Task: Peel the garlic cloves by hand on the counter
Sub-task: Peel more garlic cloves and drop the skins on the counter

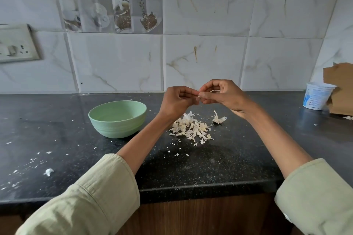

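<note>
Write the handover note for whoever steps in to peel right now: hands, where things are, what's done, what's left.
Left hand: raised above the counter, fingertips pinching a small garlic clove.
Right hand: pinching the same clove from the other side; a thin strip of skin shows by its fingers.
Green bowl: on the counter to the left of the hands; its inside cannot be seen well.
Pile of peels: on the counter below the hands, with a garlic remnant to its right.
Done: many skins already shed.
Left: finish this clove; whether more cloves remain cannot be told.
</note>
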Demonstrator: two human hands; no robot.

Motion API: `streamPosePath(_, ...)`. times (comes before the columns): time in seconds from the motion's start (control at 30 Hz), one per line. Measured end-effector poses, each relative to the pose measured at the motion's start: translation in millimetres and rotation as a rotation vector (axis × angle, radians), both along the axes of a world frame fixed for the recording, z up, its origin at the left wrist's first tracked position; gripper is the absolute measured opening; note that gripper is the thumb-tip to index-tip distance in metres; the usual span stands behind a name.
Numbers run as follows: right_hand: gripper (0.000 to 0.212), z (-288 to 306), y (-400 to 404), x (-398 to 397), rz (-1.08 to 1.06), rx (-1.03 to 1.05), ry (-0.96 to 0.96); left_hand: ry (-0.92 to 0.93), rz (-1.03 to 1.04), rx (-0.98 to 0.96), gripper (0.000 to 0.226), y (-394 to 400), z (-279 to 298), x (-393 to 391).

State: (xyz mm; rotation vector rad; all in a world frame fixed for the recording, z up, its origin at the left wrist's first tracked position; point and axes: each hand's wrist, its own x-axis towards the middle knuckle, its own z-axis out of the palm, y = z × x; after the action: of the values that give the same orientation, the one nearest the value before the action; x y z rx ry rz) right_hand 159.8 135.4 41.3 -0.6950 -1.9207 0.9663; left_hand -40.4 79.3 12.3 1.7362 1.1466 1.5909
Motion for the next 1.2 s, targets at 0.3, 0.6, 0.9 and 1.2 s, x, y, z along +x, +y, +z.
streamPosePath(0.3, 0.020, -6.1, -2.0, -7.9, -0.076, 0.150, -0.080, -0.031, 0.066, 0.016, 0.016, 1.1, -5.4, 6.2)
streamPosePath(0.6, 0.021, -2.0, -7.1, -0.8, 0.038, 0.127, -0.111, -0.289, -0.018, -0.232, 0.020, 4.0, -3.5, 4.3)
streamPosePath(0.9, 0.020, -6.3, -7.4, -8.1, -0.043, 0.331, -0.256, -0.128, -0.033, -0.322, 0.015, 3.9, -1.0, 3.3)
streamPosePath(1.2, 0.015, -7.1, -1.8, -5.7, -0.245, 0.468, -0.320, 0.003, 0.030, -0.179, 0.011, 6.8, -1.9, 1.8)
